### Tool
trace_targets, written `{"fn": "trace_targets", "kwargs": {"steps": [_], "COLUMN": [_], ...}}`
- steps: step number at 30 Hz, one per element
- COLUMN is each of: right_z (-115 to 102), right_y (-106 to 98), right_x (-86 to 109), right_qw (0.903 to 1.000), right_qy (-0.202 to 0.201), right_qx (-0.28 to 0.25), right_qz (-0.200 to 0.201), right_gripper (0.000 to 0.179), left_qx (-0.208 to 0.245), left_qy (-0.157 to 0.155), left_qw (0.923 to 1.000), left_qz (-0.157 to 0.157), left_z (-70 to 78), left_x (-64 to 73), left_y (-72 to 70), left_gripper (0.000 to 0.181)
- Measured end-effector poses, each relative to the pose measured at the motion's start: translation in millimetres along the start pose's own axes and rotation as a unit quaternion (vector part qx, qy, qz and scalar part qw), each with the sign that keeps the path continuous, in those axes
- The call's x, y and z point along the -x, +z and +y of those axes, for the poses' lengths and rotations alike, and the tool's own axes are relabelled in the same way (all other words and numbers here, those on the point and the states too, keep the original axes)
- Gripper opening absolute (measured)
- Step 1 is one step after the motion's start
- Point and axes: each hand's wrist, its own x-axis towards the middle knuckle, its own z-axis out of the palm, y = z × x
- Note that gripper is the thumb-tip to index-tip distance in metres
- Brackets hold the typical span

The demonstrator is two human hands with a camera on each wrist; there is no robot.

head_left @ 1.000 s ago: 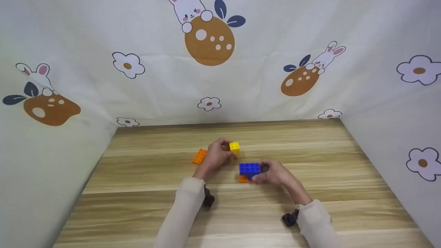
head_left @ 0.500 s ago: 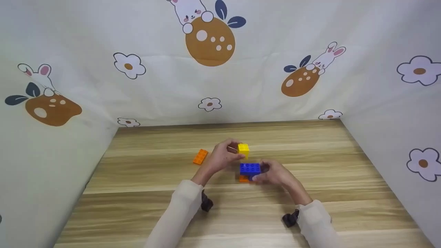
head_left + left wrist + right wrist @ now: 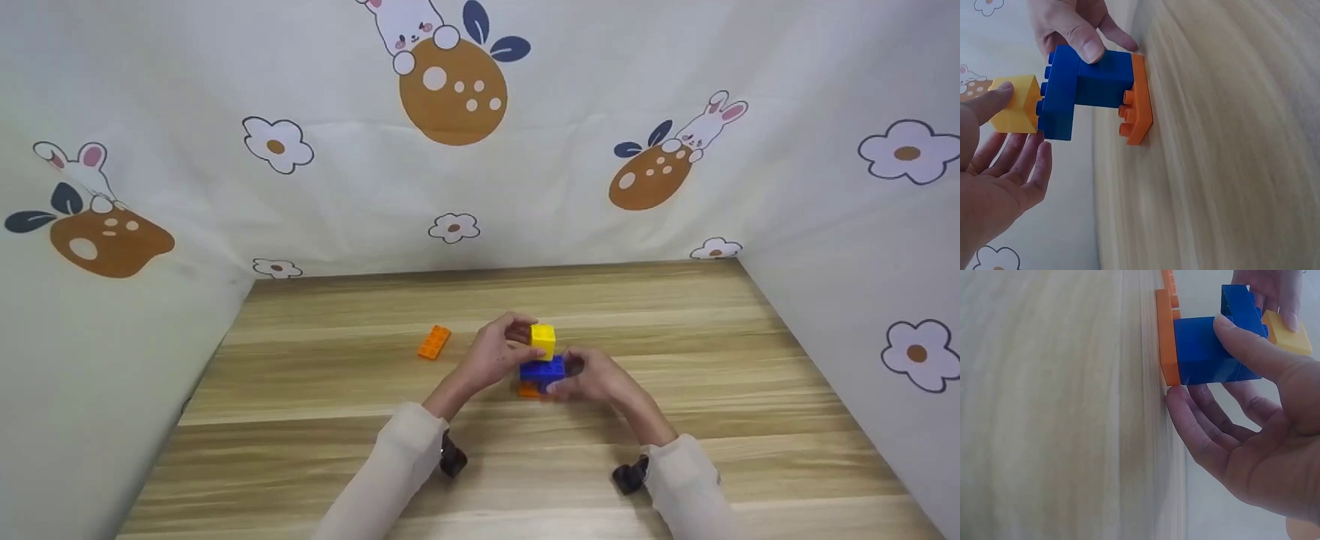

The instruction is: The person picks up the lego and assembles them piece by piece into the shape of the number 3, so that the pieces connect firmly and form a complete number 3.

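My left hand (image 3: 493,354) pinches a yellow toy building block (image 3: 542,343) between thumb and fingers, over the studs of a wide blue building block (image 3: 1062,93). In the left wrist view the yellow block sits slightly tilted against those studs; whether it is pressed on I cannot tell. Under the wide blue block is a narrower blue block (image 3: 1105,81), standing on a flat orange building block (image 3: 1141,112) on the table. The lower part of this stack is held by my right hand (image 3: 596,375), its thumb on the blue side and its fingers behind, partly hidden.
A loose flat orange building block (image 3: 434,342) lies on the wooden table (image 3: 675,315) to the left of my left hand. Patterned cloth (image 3: 337,210) walls off the back and both sides. Dark wrist cameras (image 3: 630,477) hang beneath the sleeves.
My left hand has carried the yellow block right and toward me, from behind the stack to over the wide blue block. My right hand and the stack have stayed in place.
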Motion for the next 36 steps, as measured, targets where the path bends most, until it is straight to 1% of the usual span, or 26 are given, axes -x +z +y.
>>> {"fn": "trace_targets", "kwargs": {"steps": [3,6,9,16,21,28,36], "right_z": [0,-1,-1,1,1,0,-1], "right_y": [0,-1,-1,0,-2,-1,0], "right_x": [0.5,0.8,1.4,-0.4,-0.1,-0.4,0.1], "right_qw": [1.0000,1.0000,1.0000,0.9991,0.9996,0.9999,0.9999], "right_qy": [0.003,0.007,0.003,-0.034,-0.023,-0.009,-0.002], "right_qx": [0.000,0.006,0.005,-0.004,-0.006,-0.003,-0.008], "right_qz": [-0.003,-0.003,-0.007,-0.023,-0.015,-0.011,-0.010], "right_gripper": [0.033,0.033,0.035,0.051,0.053,0.056,0.054], "left_qx": [0.002,0.008,0.017,0.038,0.036,0.032,0.024], "left_qy": [-0.012,-0.013,-0.006,0.026,0.029,0.027,0.043], "left_qw": [0.9999,0.9999,0.9998,0.9986,0.9985,0.9987,0.9985], "left_qz": [0.001,-0.003,-0.010,-0.026,-0.028,-0.028,-0.024], "left_z": [-0.7,-0.8,-1.1,-7.5,-8.6,-10.0,-12.9], "left_x": [0.2,0.7,1.9,2.4,1.2,3.4,4.7], "left_y": [3.1,6.1,9.2,13.5,13.6,15.5,14.6], "left_gripper": [0.044,0.041,0.039,0.041,0.040,0.037,0.037]}}
